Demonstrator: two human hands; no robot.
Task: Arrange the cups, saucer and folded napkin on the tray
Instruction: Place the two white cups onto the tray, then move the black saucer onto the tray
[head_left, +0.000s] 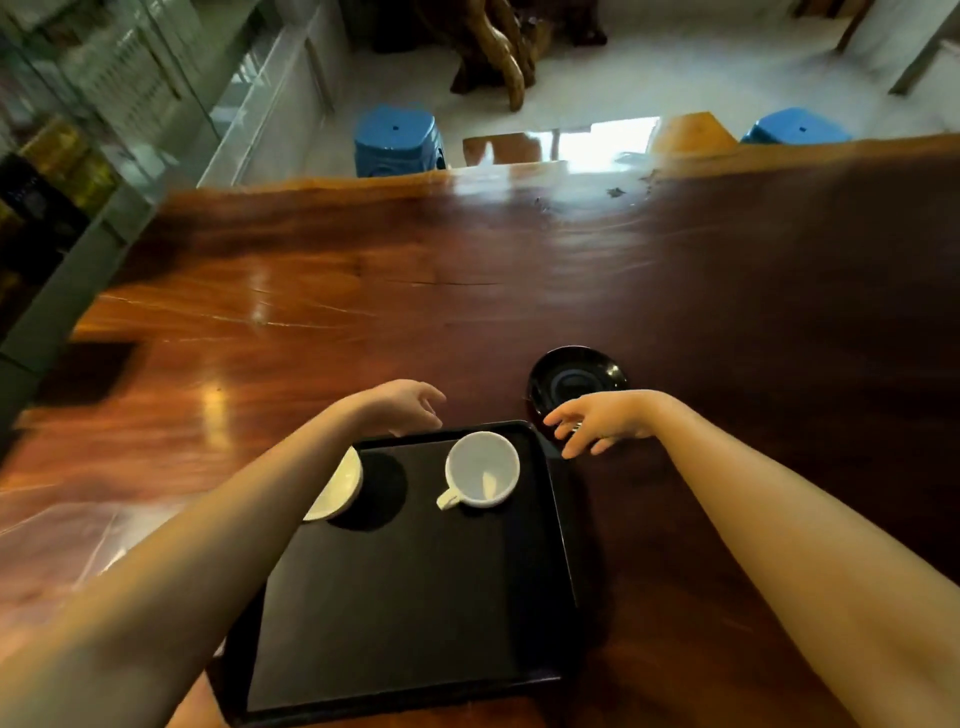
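A: Which step? 
B: Fetching the black saucer (576, 382), on the desk (363, 291) just beyond the tray (415, 597); a white cup (482, 469) already sits aboard. 
A: Hands? 
B: Right hand (597, 422) and left hand (402, 405) both spread, empty. Next, likely: grip the rim, lift. No napkin visible.

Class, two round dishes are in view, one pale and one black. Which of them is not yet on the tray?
The black saucer. It sits on the wooden table beyond the tray's far right corner, while the pale dish rests on the tray.

Big glossy wooden table (467, 291) fills the middle, two blue stools (397, 137) (797, 127) along the top, glass cabinet (78, 156) upper left.
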